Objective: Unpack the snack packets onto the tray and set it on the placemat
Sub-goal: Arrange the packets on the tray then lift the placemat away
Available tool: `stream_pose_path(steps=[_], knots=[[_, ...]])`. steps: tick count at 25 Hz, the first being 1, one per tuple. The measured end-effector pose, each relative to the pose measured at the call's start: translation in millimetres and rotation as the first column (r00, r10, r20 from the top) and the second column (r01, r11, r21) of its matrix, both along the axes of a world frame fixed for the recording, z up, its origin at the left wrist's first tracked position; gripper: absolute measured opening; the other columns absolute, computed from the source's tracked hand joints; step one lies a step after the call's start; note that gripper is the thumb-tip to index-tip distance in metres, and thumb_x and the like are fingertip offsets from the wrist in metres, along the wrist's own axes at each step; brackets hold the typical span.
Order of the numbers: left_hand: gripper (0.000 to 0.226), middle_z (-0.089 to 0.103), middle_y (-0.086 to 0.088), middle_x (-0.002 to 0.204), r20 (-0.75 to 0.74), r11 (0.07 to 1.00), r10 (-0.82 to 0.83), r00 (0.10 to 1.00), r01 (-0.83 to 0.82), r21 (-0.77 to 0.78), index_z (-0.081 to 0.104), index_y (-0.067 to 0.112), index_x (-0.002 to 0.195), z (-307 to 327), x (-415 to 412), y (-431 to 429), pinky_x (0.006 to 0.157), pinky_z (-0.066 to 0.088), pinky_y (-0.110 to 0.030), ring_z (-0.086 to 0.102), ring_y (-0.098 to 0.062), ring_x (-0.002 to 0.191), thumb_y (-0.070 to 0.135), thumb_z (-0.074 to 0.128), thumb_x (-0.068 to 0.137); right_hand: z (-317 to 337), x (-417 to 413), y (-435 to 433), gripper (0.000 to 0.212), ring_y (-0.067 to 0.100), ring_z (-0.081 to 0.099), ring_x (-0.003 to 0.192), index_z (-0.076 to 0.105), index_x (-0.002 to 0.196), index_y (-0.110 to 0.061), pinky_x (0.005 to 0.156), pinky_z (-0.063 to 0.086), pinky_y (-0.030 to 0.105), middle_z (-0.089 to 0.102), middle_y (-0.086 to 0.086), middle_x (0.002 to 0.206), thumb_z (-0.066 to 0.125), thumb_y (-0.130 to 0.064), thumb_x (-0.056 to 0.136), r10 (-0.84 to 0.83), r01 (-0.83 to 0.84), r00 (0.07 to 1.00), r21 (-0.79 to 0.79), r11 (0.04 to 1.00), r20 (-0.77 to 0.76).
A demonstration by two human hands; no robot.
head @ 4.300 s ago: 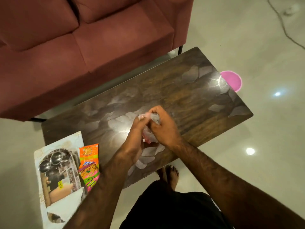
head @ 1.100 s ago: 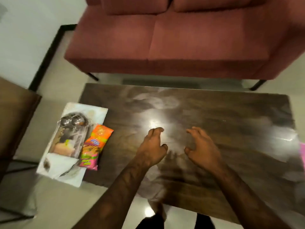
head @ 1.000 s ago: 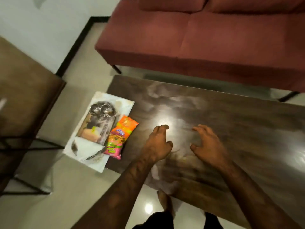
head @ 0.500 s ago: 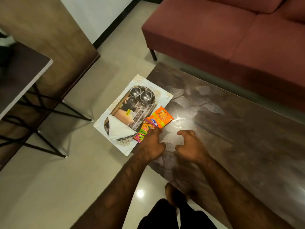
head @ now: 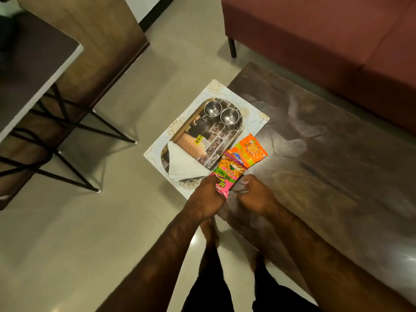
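My left hand (head: 208, 195) is closed on the near, pink end of the snack packet (head: 239, 163), fingers curled over its edge. My right hand (head: 253, 194) sits just beside it on the right, fingers curled into a loose fist with something pale and shiny at the fingertips; I cannot tell whether it grips anything.

The packet is orange at its far end and pink at the near end, and it lies slanted across the near left corner of the dark wooden table (head: 326, 154). Its left edge runs along the right rim of the steel tray (head: 234, 113), touching or overlapping it.

The tray rests on a pale patterned placemat (head: 258, 118), which hangs off the table's left end over the floor. On the tray, two small steel bowls (head: 220, 112) stand side by side at the far end, a folded white napkin (head: 184, 163) lies at the near end, and a yellow price sticker (head: 198, 139) shows between them.

Further off, a maroon sofa (head: 326, 41) sits beyond the table, and a side table with crossed black legs (head: 33, 75) stands at the far left.
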State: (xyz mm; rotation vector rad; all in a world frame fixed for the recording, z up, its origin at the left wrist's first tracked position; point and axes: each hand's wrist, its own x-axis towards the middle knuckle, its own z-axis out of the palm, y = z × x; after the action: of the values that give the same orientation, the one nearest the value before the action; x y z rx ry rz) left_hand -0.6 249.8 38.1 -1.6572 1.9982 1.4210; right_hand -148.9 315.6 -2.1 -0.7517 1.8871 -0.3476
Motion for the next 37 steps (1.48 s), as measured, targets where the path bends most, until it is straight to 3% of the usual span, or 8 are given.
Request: stream_pose_path(steps=[4, 9, 13, 16, 20, 24, 30, 37], knots=[[0.036, 0.064, -0.012, 0.122, -0.038, 0.996, -0.029, 0.999, 0.032, 0.085, 0.060, 0.011, 0.128, -44.4, 8.3, -31.3, 0.097, 0.049, -0.032, 0.062, -0.029, 0.111, 0.010, 0.056, 0.092, -64.7, 21.6, -43.8, 0.040, 0.039, 0.072, 0.108, 0.064, 0.127, 0.004, 0.093, 0.059, 0.049, 0.073, 0.020, 0.119, 0.069, 0.006, 0.088, -0.444, 0.440, 0.880, 0.061, 0.896, 0.170], [0.064, 0.061, -0.011, 0.125, -0.048, 0.970, -0.132, 0.990, 0.139, 0.199, 0.055, 0.013, 0.132, -85.7, 13.5, -58.8, 0.100, 0.049, -0.038, 0.059, -0.026, 0.113, 0.030, 0.050, 0.071, -115.1, 29.9, -68.1, 0.039, 0.026, 0.074, 0.090, 0.072, 0.128, -0.003, 0.072, 0.058, 0.030, 0.076, 0.015, 0.119, 0.078, -0.004, 0.089, -0.671, 0.669, 0.720, 0.082, 0.739, 0.176], [0.047, 0.066, -0.005, 0.119, -0.007, 0.959, -0.158, 0.987, 0.156, 0.237, 0.053, 0.018, 0.129, -95.8, 19.5, -74.9, 0.091, 0.054, -0.035, 0.064, -0.024, 0.110, 0.022, 0.057, 0.082, -110.0, 22.8, -58.5, 0.039, 0.011, 0.075, 0.078, 0.067, 0.130, -0.009, 0.061, 0.055, 0.021, 0.077, 0.007, 0.110, 0.076, -0.009, 0.093, -0.617, 0.580, 0.752, 0.213, 0.787, 0.233], [0.041, 0.064, 0.000, 0.109, -0.008, 0.978, -0.123, 0.992, 0.123, 0.170, 0.052, 0.021, 0.129, -88.9, 19.3, -83.9, 0.079, 0.051, -0.029, 0.066, -0.021, 0.100, 0.024, 0.063, 0.090, -91.2, -1.5, -48.4, 0.041, 0.033, 0.075, 0.107, 0.065, 0.130, -0.011, 0.093, 0.059, 0.042, 0.076, 0.016, 0.120, 0.077, -0.014, 0.092, -0.543, 0.480, 0.808, 0.278, 0.832, 0.230], [0.069, 0.059, -0.001, 0.130, -0.017, 0.972, -0.144, 0.989, 0.144, 0.184, 0.047, 0.022, 0.136, -75.4, 7.1, -102.6, 0.100, 0.053, -0.041, 0.060, -0.019, 0.115, 0.053, 0.075, 0.081, -63.4, -23.1, -55.7, 0.029, 0.017, 0.079, 0.086, 0.069, 0.118, -0.018, 0.087, 0.056, 0.035, 0.081, 0.011, 0.115, 0.078, -0.017, 0.090, -0.533, 0.469, 0.768, 0.257, 0.845, 0.356], [0.025, 0.075, 0.024, 0.087, -0.181, 0.939, 0.123, 0.976, -0.055, 0.338, 0.061, 0.036, 0.100, -72.6, 6.9, -126.9, 0.070, 0.059, -0.022, 0.074, 0.000, 0.085, 0.027, 0.079, 0.086, -54.2, -18.9, -84.3, 0.027, 0.012, 0.079, 0.076, 0.067, 0.113, -0.026, 0.075, 0.056, 0.032, 0.080, -0.002, 0.100, 0.069, -0.009, 0.093, -0.570, 0.525, 0.672, 0.239, 0.817, 0.472], [0.027, 0.076, 0.010, 0.100, -0.216, 0.955, 0.226, 0.950, -0.171, 0.244, 0.067, 0.030, 0.107, -81.6, 34.1, -204.2, 0.077, 0.060, -0.029, 0.075, -0.009, 0.090, 0.014, 0.076, 0.087, -81.8, -14.5, -104.3, 0.034, 0.022, 0.062, 0.098, 0.059, 0.130, -0.018, 0.077, 0.052, 0.036, 0.062, 0.005, 0.118, 0.065, -0.026, 0.098, -0.773, 0.704, 0.598, 0.322, 0.632, 0.211], [0.055, 0.069, 0.005, 0.118, -0.094, 0.999, -0.037, 0.995, 0.037, -0.002, 0.052, 0.024, 0.144, -110.9, 38.0, -242.8, 0.081, 0.047, -0.021, 0.067, -0.016, 0.103, 0.020, 0.068, 0.091, -121.9, -12.3, -127.7, 0.069, 0.027, 0.049, 0.143, 0.048, 0.152, -0.027, 0.105, 0.044, 0.050, 0.053, -0.001, 0.152, 0.075, -0.046, 0.091, -0.861, 0.808, 0.500, 0.309, 0.502, 0.092]])
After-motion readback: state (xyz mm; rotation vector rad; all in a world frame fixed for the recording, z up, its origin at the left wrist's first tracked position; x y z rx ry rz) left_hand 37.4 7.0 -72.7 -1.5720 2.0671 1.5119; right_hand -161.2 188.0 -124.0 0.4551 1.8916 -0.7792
